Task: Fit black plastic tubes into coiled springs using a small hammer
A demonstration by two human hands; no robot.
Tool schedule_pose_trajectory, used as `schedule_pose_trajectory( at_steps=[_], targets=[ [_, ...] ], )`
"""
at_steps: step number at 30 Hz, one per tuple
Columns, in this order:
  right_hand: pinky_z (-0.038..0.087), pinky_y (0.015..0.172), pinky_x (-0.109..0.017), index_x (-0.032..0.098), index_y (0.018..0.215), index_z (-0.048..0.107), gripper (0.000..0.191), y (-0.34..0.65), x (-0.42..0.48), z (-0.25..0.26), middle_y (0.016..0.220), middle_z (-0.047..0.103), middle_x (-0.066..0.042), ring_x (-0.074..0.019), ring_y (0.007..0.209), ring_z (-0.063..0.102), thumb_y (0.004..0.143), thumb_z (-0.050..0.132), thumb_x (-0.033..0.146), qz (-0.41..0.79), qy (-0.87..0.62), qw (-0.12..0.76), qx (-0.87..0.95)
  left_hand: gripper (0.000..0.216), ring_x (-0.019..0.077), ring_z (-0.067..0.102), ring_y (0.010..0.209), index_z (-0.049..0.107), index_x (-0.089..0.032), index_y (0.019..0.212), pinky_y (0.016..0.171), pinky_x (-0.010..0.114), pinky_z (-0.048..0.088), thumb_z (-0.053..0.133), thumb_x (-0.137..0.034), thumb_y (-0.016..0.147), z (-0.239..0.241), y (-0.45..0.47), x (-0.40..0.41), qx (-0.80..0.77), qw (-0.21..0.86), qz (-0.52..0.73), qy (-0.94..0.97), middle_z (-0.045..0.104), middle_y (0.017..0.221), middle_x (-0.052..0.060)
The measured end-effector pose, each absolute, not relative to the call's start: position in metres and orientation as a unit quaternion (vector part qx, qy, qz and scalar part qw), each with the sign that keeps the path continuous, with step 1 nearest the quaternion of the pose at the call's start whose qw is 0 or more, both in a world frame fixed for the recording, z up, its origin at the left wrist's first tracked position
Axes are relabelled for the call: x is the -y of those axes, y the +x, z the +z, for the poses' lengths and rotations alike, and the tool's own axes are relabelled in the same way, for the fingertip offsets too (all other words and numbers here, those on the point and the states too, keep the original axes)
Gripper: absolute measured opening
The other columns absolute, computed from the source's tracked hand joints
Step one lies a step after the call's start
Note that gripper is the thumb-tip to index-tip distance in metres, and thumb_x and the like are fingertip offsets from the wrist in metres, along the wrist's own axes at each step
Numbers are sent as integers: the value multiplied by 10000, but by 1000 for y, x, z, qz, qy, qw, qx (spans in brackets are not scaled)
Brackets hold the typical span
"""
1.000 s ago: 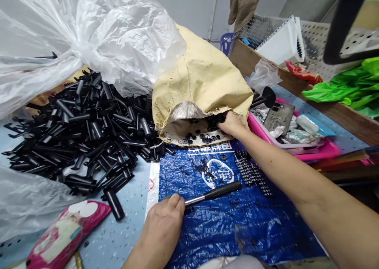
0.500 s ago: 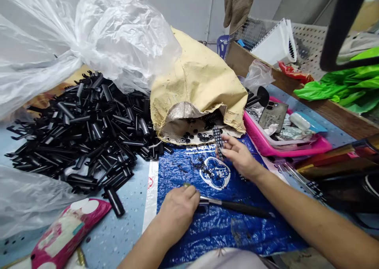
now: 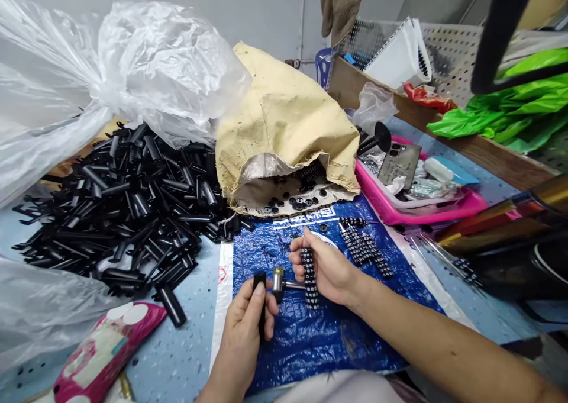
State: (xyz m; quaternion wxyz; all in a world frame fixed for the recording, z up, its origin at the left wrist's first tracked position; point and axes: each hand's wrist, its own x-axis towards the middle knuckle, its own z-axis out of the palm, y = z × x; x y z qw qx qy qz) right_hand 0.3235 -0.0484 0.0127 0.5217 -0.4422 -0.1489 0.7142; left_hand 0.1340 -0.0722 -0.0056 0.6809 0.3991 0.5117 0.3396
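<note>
My left hand [image 3: 244,320] is closed around a black plastic casing [image 3: 260,281], held upright with the thumb along its side. In my right hand [image 3: 332,268] is a stack of black number wheels [image 3: 310,284] marked with white characters, tilted slightly off vertical. Between the two hands lies a hammer [image 3: 278,283] with a metal head; its handle passes behind the wheel stack. More number-wheel stacks [image 3: 364,248] lie on the blue plastic sheet [image 3: 328,344], beyond my right wrist. Loose black wheels [image 3: 302,203] sit in the mouth of the yellow sack [image 3: 284,125].
A large heap of black casings [image 3: 133,202] covers the left side, under a clear plastic bag [image 3: 168,65]. A pink packet [image 3: 109,352] lies front left. At right are a pink basket [image 3: 399,216] holding a phone [image 3: 399,165], and metal rods [image 3: 437,258].
My right hand has drawn back from the sack mouth toward me with the wheel stack. My left hand has turned and raised the black casing beside the hammer head.
</note>
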Motion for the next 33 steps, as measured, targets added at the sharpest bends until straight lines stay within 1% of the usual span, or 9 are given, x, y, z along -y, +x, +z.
schedule_pose_trajectory(
  at_steps=[3, 7, 15, 19, 21, 23, 25, 28, 33],
  targets=[
    [481, 567, -259, 184, 891, 618, 370, 319, 57, 11, 743, 613, -15, -126, 588, 546, 915, 612, 553, 753, -433, 488, 85, 421, 56, 448, 459, 633, -152, 887, 475, 193, 330, 657, -571, 856, -3, 131, 76, -513, 684, 339, 393, 631, 685, -1],
    [324, 430, -173, 172, 877, 600, 409, 309, 76, -1, 647, 526, 44, -56, 450, 404, 863, 680, 573, 787, -439, 427, 75, 427, 59, 449, 462, 640, -157, 917, 473, 192, 333, 665, -577, 848, -4, 132, 75, -506, 694, 335, 387, 620, 675, -9],
    [314, 413, -189, 242, 1042, 636, 426, 294, 72, 8, 594, 478, 73, -62, 413, 354, 893, 597, 639, 676, -437, 552, 216, 405, 66, 428, 455, 645, -163, 809, 465, 207, 329, 652, -566, 855, 0, 143, 72, -506, 657, 366, 422, 598, 647, -12],
    [529, 699, -274, 229, 954, 694, 376, 276, 69, 7, 885, 672, -27, -149, 738, 616, 903, 593, 588, 608, -460, 610, 215, 283, 129, 559, 650, 705, -178, 889, 580, 223, 428, 795, -411, 758, 5, 156, 71, -503, 607, 411, 457, 666, 766, 12],
    [529, 906, -338, 238, 1039, 707, 399, 273, 69, 5, 1110, 687, -59, -214, 1010, 642, 938, 542, 588, 589, -479, 591, 272, 264, 151, 580, 739, 721, -180, 904, 660, 236, 461, 816, -361, 737, 5, 159, 69, -491, 607, 422, 461, 675, 814, 12],
    [467, 1060, -395, 279, 1285, 622, 490, 278, 71, 3, 1355, 601, -69, -265, 1281, 541, 931, 560, 613, 563, -482, 555, 379, 242, 141, 551, 708, 728, -169, 871, 664, 240, 458, 804, -364, 750, 6, 156, 69, -493, 616, 417, 451, 653, 765, 3],
    [397, 1148, -464, 336, 1516, 377, 852, 292, 75, 0, 1581, 377, -75, -317, 1473, 328, 803, 710, 662, 489, -470, 513, 526, 265, 131, 525, 671, 732, -157, 879, 631, 237, 445, 805, -376, 750, 8, 148, 70, -500, 633, 403, 433, 641, 740, 3],
    [330, 1197, -530, 359, 1600, 145, 1202, 312, 80, -5, 1666, 174, -98, -351, 1529, 184, 663, 872, 563, 300, -417, 433, 741, 302, 119, 511, 631, 717, -147, 868, 584, 229, 436, 822, -396, 733, 12, 136, 74, -497, 663, 377, 415, 624, 722, 2],
    [394, 1173, -495, 189, 1579, 241, 985, 316, 82, -6, 1517, 413, -195, -319, 1430, 406, 806, 809, 411, 167, -392, 427, 798, 420, 92, 459, 539, 702, -154, 857, 510, 211, 405, 698, -574, 824, 8, 134, 77, -499, 670, 385, 393, 566, 637, -21]
  ],
)
